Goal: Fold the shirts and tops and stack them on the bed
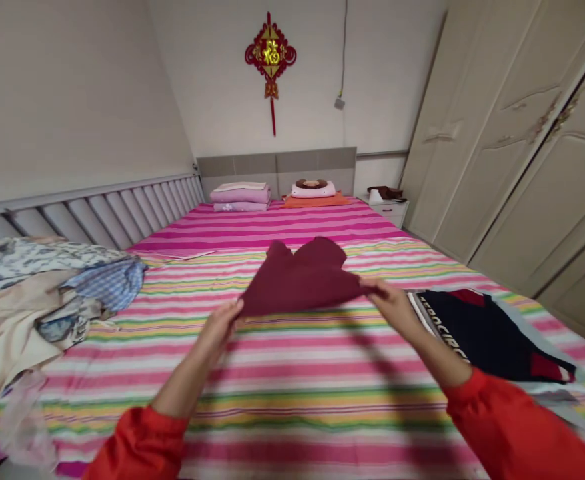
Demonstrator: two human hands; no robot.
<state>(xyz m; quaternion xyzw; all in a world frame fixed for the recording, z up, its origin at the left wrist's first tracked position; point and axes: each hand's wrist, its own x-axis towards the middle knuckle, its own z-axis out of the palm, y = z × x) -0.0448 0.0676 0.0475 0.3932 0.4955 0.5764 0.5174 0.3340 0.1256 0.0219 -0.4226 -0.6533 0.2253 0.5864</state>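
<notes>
Over the middle of the striped bed (292, 400), a maroon cloth (300, 283) stretches between the two hands: the left hand (222, 323) pinches its near left corner and the right hand (385, 299) pinches its near right one. Its near edge runs nearly straight, while the far side rises in two rounded lobes; whether that side touches the bed cannot be told. Both arms wear red sleeves (145, 443). Just beside the right forearm lie dark briefs (487, 333) with a lettered waistband, on top of paler cloth (520, 320). Well to the left sits a loose heap of clothes (52, 287), with a clear bag (27, 423) near it. Folded pink bedding (241, 195) and a pillow (315, 191) rest by the headboard (317, 162).
</notes>
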